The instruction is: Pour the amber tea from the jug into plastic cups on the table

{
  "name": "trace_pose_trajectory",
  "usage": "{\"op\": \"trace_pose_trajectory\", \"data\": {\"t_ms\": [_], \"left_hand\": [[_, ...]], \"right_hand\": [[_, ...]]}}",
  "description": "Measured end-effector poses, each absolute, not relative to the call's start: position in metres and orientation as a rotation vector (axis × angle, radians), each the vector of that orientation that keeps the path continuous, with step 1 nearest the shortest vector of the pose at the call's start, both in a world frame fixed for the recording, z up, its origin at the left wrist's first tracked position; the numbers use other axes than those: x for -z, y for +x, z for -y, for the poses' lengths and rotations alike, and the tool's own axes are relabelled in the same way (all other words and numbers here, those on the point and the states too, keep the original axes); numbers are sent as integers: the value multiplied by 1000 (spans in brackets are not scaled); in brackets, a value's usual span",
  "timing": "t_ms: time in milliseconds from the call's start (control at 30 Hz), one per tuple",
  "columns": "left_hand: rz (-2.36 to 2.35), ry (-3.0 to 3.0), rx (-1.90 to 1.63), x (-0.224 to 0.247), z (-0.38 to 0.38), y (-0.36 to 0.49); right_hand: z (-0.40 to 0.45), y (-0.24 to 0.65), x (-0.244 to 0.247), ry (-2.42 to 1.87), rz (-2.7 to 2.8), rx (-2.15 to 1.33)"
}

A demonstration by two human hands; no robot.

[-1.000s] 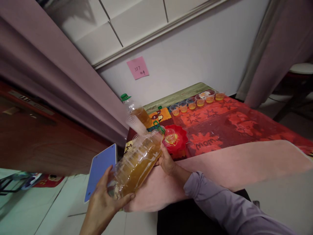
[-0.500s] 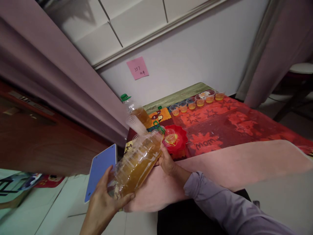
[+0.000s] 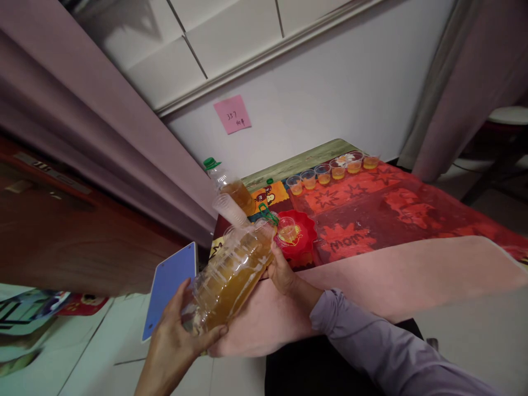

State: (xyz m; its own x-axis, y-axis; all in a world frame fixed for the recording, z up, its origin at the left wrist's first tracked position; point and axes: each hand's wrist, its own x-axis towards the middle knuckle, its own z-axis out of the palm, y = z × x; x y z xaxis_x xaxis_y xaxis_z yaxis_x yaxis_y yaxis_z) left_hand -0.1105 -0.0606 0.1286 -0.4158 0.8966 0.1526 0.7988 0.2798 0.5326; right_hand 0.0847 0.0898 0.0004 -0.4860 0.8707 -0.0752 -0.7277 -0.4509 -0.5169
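A large clear plastic bottle (image 3: 233, 275) of amber liquid lies tilted between my hands, its neck toward the red scalloped plate. My left hand (image 3: 177, 324) is wrapped around the bottle's base. Near the neck, my right hand (image 3: 282, 269) grips the bottle's side. A green ring handle (image 3: 269, 214) shows at the neck. Beyond the mouth, a clear plastic cup (image 3: 287, 226) stands on the red plate (image 3: 307, 242), with some amber liquid in it. Just behind the bottle leans a stack of clear cups (image 3: 231, 210). Whether liquid is flowing is hard to make out.
Along the table's back edge stands a row of several cups (image 3: 324, 175) with amber liquid. A second bottle (image 3: 235, 192) with a green cap is at the back left. A green cap (image 3: 269, 181) lies nearby. A blue board (image 3: 171, 291) is left of the table (image 3: 371, 275).
My hands and the bottle stay almost in place; the neck has shifted very slightly to the right. At the far lower left, something by the floor has moved.
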Motion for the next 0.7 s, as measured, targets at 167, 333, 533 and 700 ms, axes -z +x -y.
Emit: {"op": "trace_pose_trajectory", "data": {"t_ms": [167,333,533,700], "left_hand": [[-2361,1586,-808,-127,61,-113],[-2352,1568,-785,-130,60,-111],[-2315,1500,-845,-123,57,-107],[-2223,1487,-929,-95,57,-108]], "right_hand": [[-90,83,2,-429,515,-2024],[-90,81,3,-424,504,-2025],[-92,78,10,-459,509,-1990],[-93,82,12,-450,643,-1865]]}}
